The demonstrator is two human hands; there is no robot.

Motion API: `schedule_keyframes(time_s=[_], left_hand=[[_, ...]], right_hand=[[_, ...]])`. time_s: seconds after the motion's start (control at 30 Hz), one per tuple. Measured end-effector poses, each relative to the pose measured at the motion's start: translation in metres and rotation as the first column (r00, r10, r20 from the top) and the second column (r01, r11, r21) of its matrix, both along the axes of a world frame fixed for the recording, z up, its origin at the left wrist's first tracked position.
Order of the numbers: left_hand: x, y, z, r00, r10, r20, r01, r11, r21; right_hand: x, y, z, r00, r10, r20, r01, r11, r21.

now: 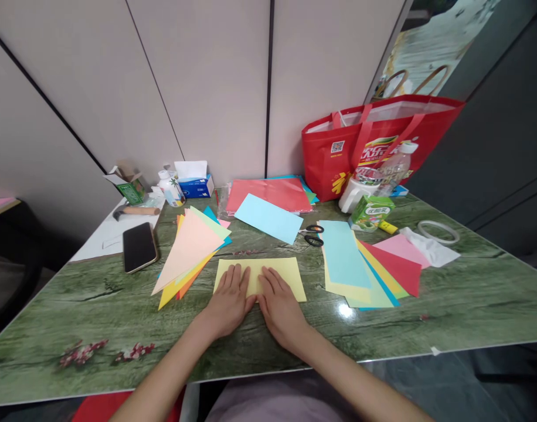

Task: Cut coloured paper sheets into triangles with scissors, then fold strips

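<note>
A pale yellow sheet of paper (290, 275) lies flat on the table, its long side running left to right. My left hand (232, 296) rests on its left half with the fingers stretched out and pointing away from me. On the right half my right hand (279, 302) lies flat too, fingers extended. The thumbs nearly meet at the paper's near edge. Palms and fingers cover part of that edge. Just beyond the sheet is a light blue paper rectangle (268, 218), beside black-handled scissors (313, 235).
Fanned coloured triangles (191, 240) lie left, near a phone (139, 247) and a hammer (136, 211). Coloured paper strips (345, 252) spread right, by a green drink carton (370, 213), white mug (354, 194) and tape roll (439, 232). A red bag (325, 161) stands behind.
</note>
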State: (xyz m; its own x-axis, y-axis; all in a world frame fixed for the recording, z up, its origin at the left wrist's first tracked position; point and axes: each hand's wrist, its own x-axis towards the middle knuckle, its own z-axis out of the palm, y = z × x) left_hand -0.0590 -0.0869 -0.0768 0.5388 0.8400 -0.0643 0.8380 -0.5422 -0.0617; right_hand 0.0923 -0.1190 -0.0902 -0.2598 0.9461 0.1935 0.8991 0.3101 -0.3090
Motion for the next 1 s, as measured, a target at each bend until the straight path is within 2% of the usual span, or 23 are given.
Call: schedule_keyframes(time_s=[0.13, 0.3, 0.67, 0.8, 1.0], left_hand=[[0.0, -0.002, -0.001, 1.0, 0.02, 0.008, -0.02, 1.0, -0.022], [0.001, -0.001, -0.002, 0.999, 0.035, 0.019, -0.034, 0.999, -0.04], [0.003, -0.002, 0.005, 0.999, 0.044, 0.012, -0.043, 0.997, -0.066], [0.003, -0.002, 0.004, 0.999, 0.049, 0.001, -0.049, 0.997, -0.064], [0.004, -0.002, 0.006, 0.999, 0.052, 0.001, -0.051, 0.997, -0.061]], right_hand=[[-0.003, -0.001, -0.001, 0.999, -0.048, 0.003, 0.048, 0.999, -0.001], [0.002, -0.005, 0.002, 0.994, -0.069, 0.087, 0.074, 0.996, -0.052], [0.052, -0.014, 0.005, 0.945, -0.159, 0.287, 0.191, 0.978, -0.085], [0.062, -0.016, -0.001, 0.935, -0.186, 0.301, 0.212, 0.976, -0.054], [0.07, -0.021, -0.008, 0.953, -0.211, 0.216, 0.201, 0.977, 0.069]])
